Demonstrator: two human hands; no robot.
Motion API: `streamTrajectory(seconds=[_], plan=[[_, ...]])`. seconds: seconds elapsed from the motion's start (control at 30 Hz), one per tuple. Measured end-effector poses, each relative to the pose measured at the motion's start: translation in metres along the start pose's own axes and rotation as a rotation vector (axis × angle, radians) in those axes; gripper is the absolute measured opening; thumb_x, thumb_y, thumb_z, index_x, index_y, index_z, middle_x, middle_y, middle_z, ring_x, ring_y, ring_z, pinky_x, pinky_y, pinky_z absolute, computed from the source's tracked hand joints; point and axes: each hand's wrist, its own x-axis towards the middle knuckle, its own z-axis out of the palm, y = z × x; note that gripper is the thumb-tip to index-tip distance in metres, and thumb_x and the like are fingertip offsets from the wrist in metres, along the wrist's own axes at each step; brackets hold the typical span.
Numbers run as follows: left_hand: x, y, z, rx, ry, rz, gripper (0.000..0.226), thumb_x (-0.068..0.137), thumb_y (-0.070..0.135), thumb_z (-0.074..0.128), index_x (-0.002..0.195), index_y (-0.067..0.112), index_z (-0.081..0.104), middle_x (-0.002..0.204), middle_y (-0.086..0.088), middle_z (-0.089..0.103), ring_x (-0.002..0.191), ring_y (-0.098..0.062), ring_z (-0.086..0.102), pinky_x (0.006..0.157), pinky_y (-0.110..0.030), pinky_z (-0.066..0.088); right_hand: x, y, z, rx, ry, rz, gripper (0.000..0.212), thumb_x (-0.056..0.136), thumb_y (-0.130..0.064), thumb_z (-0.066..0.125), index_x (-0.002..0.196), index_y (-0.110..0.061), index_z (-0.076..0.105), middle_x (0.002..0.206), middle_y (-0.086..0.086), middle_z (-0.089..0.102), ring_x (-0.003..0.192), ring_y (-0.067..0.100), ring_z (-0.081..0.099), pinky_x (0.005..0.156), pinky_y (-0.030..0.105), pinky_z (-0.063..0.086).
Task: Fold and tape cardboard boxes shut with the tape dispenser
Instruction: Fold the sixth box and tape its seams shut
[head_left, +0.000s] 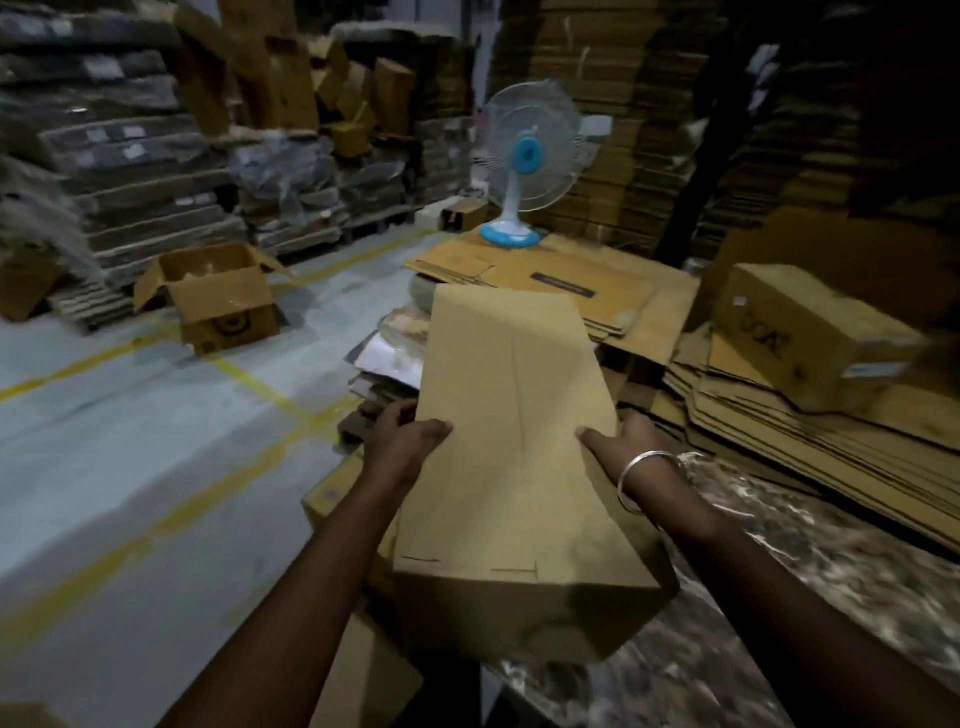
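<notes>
A long plain brown cardboard box (514, 447) is held in front of me, its closed top face up with a seam running down the middle. My left hand (402, 441) grips its left edge, thumb on top and fingers round the side. My right hand (621, 441), with a silver bangle at the wrist, grips the right edge the same way. No tape dispenser is in view.
A patterned table top (779, 597) lies under the box at lower right. Flattened cartons (805, 431) are stacked to the right, with a closed box (810, 332) on them. A blue fan (524, 166) stands on flat cardboard ahead. An open box (218, 296) sits on the grey floor at left.
</notes>
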Motion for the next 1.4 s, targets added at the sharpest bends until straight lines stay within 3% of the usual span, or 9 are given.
streamTrajectory(seconds=[0.13, 0.3, 0.43, 0.73, 0.93, 1.13, 1.2, 1.3, 1.4], plan=[[-0.038, -0.011, 0.094, 0.099, -0.128, -0.009, 0.057, 0.045, 0.029, 0.083, 0.101, 0.016, 0.075, 0.094, -0.008, 0.077, 0.085, -0.034, 0.073, 0.086, -0.056, 0.058, -0.006, 0.081, -0.07, 0.031, 0.064, 0.044, 0.071, 0.067, -0.067, 0.068, 0.116, -0.015, 0.07, 0.108, 0.005, 0.075, 0.098, 0.031, 0.07, 0.085, 0.039, 0.056], [-0.109, -0.022, 0.209, 0.176, -0.281, -0.037, 0.028, 0.08, 0.002, 0.075, 0.106, 0.007, 0.068, 0.099, -0.014, 0.074, 0.088, -0.032, 0.071, 0.084, -0.043, 0.056, -0.02, 0.179, -0.159, 0.008, 0.129, 0.179, 0.062, 0.079, -0.061, 0.07, 0.12, -0.014, 0.065, 0.116, 0.008, 0.07, 0.102, 0.032, 0.066, 0.081, 0.035, 0.053], [-0.144, -0.044, 0.28, 0.233, -0.381, -0.047, 0.031, 0.079, -0.001, 0.073, 0.109, 0.006, 0.071, 0.099, -0.011, 0.076, 0.092, -0.033, 0.072, 0.09, -0.048, 0.055, -0.035, 0.241, -0.209, -0.015, 0.193, 0.276, 0.067, 0.077, -0.062, 0.07, 0.124, -0.016, 0.059, 0.121, 0.01, 0.067, 0.104, 0.035, 0.065, 0.081, 0.037, 0.054], [-0.178, -0.089, 0.365, 0.368, -0.544, 0.002, 0.045, 0.064, 0.024, 0.075, 0.109, 0.026, 0.074, 0.102, 0.004, 0.077, 0.094, -0.024, 0.073, 0.092, -0.052, 0.055, -0.071, 0.32, -0.26, 0.047, 0.298, 0.417, 0.092, 0.073, -0.066, 0.07, 0.144, -0.015, 0.04, 0.137, 0.013, 0.056, 0.118, 0.037, 0.059, 0.09, 0.043, 0.054], [-0.197, -0.105, 0.382, 0.475, -0.501, 0.037, 0.052, 0.066, 0.03, 0.074, 0.118, 0.026, 0.07, 0.109, 0.007, 0.073, 0.099, -0.02, 0.069, 0.087, -0.041, 0.055, -0.082, 0.355, -0.26, 0.017, 0.297, 0.418, 0.093, 0.061, -0.077, 0.058, 0.134, -0.018, 0.053, 0.126, 0.007, 0.064, 0.111, 0.031, 0.063, 0.089, 0.043, 0.056], [-0.21, -0.104, 0.381, 0.593, -0.43, 0.207, 0.034, 0.085, 0.014, 0.068, 0.119, 0.017, 0.065, 0.108, 0.002, 0.069, 0.097, -0.02, 0.064, 0.068, -0.026, 0.043, -0.08, 0.352, -0.254, -0.098, 0.309, 0.425, 0.072, 0.086, -0.058, 0.062, 0.14, -0.014, 0.046, 0.135, 0.014, 0.053, 0.122, 0.037, 0.054, 0.097, 0.044, 0.049], [-0.212, -0.104, 0.384, 0.721, -0.439, 0.297, 0.032, 0.088, 0.019, 0.062, 0.12, 0.018, 0.059, 0.112, -0.001, 0.064, 0.098, -0.022, 0.06, 0.071, -0.031, 0.041, -0.08, 0.354, -0.25, -0.099, 0.314, 0.423, 0.071, 0.086, -0.057, 0.062, 0.141, -0.015, 0.045, 0.134, 0.015, 0.052, 0.122, 0.038, 0.052, 0.098, 0.045, 0.049], [-0.212, -0.106, 0.388, 0.953, -0.447, 0.501, 0.051, 0.09, 0.023, 0.058, 0.138, 0.015, 0.045, 0.132, -0.006, 0.048, 0.112, -0.026, 0.05, 0.082, -0.037, 0.043, -0.079, 0.36, -0.252, -0.071, 0.321, 0.443, 0.073, 0.086, -0.057, 0.065, 0.142, -0.014, 0.046, 0.134, 0.015, 0.05, 0.122, 0.038, 0.053, 0.098, 0.043, 0.048], [-0.218, -0.102, 0.398, 0.936, -0.495, 0.79, 0.052, 0.091, 0.021, 0.056, 0.141, 0.012, 0.048, 0.139, -0.006, 0.048, 0.119, -0.025, 0.05, 0.092, -0.037, 0.046, -0.079, 0.369, -0.255, 0.006, 0.316, 0.399, 0.07, 0.076, -0.069, 0.063, 0.128, -0.022, 0.062, 0.122, 0.006, 0.063, 0.107, 0.029, 0.063, 0.09, 0.043, 0.055]])
